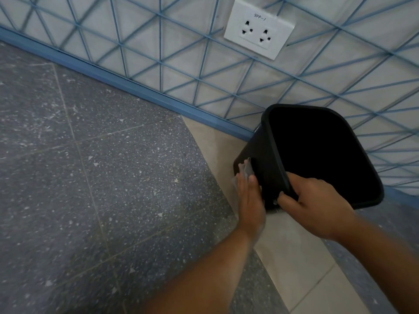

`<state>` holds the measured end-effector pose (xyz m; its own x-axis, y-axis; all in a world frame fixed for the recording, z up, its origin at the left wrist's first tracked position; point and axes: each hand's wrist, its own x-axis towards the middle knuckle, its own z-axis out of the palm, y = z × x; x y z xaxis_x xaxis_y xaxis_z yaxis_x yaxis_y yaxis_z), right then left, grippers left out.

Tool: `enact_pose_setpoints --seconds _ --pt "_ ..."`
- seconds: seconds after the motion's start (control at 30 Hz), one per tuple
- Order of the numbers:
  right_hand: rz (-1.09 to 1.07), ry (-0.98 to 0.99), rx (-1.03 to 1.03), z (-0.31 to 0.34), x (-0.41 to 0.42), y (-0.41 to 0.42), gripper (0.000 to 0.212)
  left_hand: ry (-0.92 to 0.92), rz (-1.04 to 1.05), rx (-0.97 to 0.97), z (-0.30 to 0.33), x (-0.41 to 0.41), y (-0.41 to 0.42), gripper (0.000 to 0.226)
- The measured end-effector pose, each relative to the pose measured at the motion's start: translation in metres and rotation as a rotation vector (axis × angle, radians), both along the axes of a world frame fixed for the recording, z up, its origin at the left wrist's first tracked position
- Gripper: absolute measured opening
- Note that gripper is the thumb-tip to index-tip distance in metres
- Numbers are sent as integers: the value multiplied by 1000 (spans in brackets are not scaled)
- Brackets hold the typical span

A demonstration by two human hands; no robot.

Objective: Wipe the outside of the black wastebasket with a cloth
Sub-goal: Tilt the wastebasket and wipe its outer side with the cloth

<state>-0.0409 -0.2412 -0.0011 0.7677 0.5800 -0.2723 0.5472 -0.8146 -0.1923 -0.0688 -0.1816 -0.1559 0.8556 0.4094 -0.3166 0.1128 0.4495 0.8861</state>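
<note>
Head view: the black plastic wastebasket with a rounded rectangular rim (267, 155) is seen at about 4 o'clock in the frame, tilted with its mouth turned up toward the camera and its base toward the blue skirting strip (127, 83) of the wall. It stands over a pale beige floor strip (292, 252) beside the dark speckled floor tiles (90, 177).

The rim's near corner is gripped by the right hand (317, 207), fingers curled over the edge and the thumb on the outer wall, so that grip is closed on the basket. A thin greyish-white cloth (246, 169) is pressed against the left outer wall by the left hand (250, 198), with fingers laid fairly straight and flat; only a crumpled edge of the cloth shows past the fingertips.

The step in hand is judged to be wiping that side wall. It would be done well if the palm were kept flat so the cloth is spread, and long strokes were drawn from rim to base. The basket should be steadied firmly at the rim, then turned so each remaining face is brought round. The lower corners and the ridge under the rim probably need extra passes. A white double wall socket (258, 30) sits at 12 o'clock, well apart.
</note>
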Motion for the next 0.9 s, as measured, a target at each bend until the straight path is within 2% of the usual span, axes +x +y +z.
enact_pose_setpoints --seconds 0.13,0.27,0.4,0.43,0.47,0.53,0.57,0.6,0.7,0.8,0.9 --pt "4 -1 -2 0 -2 -1 11 95 43 -63 -13 8 7 87" --pt "0 -12 9 0 0 0 8 -28 12 -25 -3 -3 -6 93" --pt "-2 -16 1 0 -2 1 15 65 23 -100 -32 8 7 141" --pt "-9 -22 4 0 -1 1 17 83 20 -116 -23 11 10 143" --pt "-16 -26 9 0 0 1 18 70 2 -105 -11 11 10 132" --pt "-20 -20 7 0 0 1 15 -19 -29 -44 14 -2 6 75" --pt "-18 -14 2 0 0 1 13 -59 -30 -25 12 -7 2 57" --pt "-14 -8 -1 0 -1 1 13 -85 -18 -21 6 -13 -1 53" --pt "-7 -8 -6 1 -4 0 23 25 -32 53 -12 -11 3 54" --pt "-23 -15 4 2 -4 1 26 172 -61 -51 -29 17 16 59" --pt "-47 2 17 2 -3 -1 21 179 -88 -228 -68 56 21 105"
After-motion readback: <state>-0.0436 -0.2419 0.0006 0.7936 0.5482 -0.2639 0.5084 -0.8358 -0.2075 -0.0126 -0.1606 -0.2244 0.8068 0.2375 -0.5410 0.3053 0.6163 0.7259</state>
